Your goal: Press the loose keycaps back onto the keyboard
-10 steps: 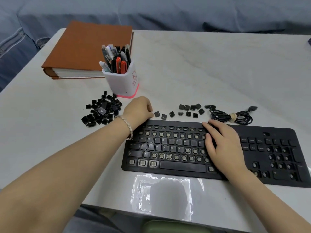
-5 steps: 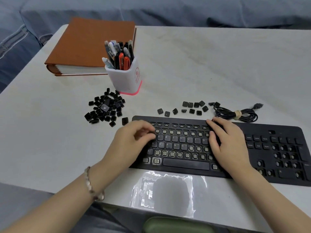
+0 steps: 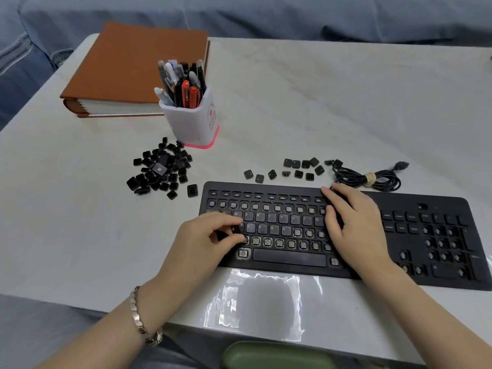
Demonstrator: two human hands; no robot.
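X keycap point(image 3: 234, 230) pinched between thumb and fingertips of left grip point(image 3: 210, 242), over left end of keyboard point(image 3: 399, 202), by bare sockets of bottom letter row; contact with socket unclear. Right grip point(image 3: 355, 230) flat, fingers straight, holding nothing, resting on keyboard. Risks: cap looks tilted, so off-centre press may seat one edge only or strain clips. Neighbouring sockets look alike, so wrong slot possible. Small cap may slip from pinch.
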